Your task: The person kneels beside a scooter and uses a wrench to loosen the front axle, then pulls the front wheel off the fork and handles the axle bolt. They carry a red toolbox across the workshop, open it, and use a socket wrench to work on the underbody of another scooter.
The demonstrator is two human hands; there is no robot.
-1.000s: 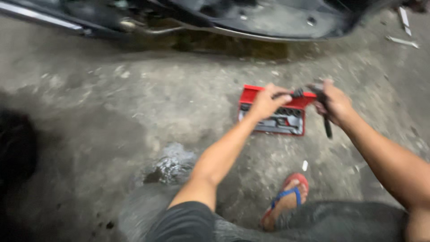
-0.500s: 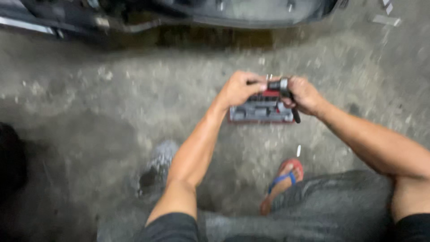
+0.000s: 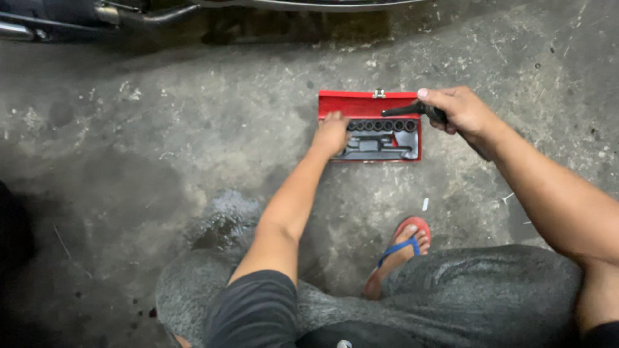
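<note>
Nearest the camera, grey shorts (image 3: pixel 490 290) and a dark sleeve (image 3: pixel 258 312) are seen, and just beyond them a foot in a red sandal with blue straps (image 3: pixel 401 248) is planted on the stained concrete floor (image 3: pixel 161 142). A wet patch (image 3: pixel 222 222) is spread on the floor beside the left forearm. Farther out, a red socket set case (image 3: pixel 369 125) is laid open on the floor, its lid folded back and a row of dark sockets (image 3: pixel 382 125) seated in its tray. The left hand (image 3: pixel 331 133) is placed at the left end of the case, fingers curled down onto the tray; whether anything is pinched there cannot be told. The right hand (image 3: pixel 459 111) is closed around a black ratchet handle (image 3: pixel 412 109), held over the case's right edge. Farthest away, the dark underside of a vehicle (image 3: pixel 129 13) is seen along the top.
</note>
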